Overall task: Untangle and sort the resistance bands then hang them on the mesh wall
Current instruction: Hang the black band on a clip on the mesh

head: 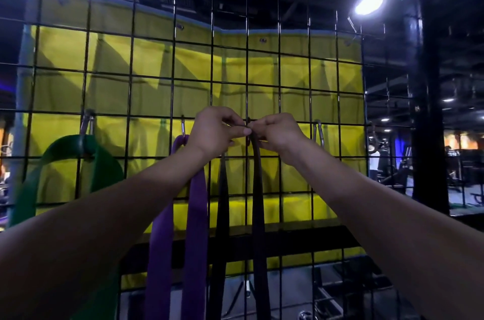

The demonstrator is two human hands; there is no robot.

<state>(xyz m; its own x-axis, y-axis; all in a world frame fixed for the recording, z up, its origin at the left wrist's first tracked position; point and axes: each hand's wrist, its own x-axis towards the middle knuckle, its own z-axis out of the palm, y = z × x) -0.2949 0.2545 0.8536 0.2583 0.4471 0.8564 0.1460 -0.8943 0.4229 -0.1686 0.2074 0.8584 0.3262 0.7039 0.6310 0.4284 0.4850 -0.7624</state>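
Note:
A black wire mesh wall [146,76] fills the view, with a yellow sheet behind it. A wide green band [104,162] hangs from a carabiner at the left. A purple band [195,215] hangs from a second carabiner [183,128]. A thin black band [258,215] hangs down the middle in two strands. My left hand [213,133] and my right hand [277,133] meet at the top of the black band, fingers pinching a small clip at the mesh. The clip itself is mostly hidden by my fingers.
A bare carabiner [319,133] hangs on the mesh to the right of my hands. A black pillar [429,110] stands at the right, with gym machines and a person in the distance beyond it. Bright ceiling lamps shine above.

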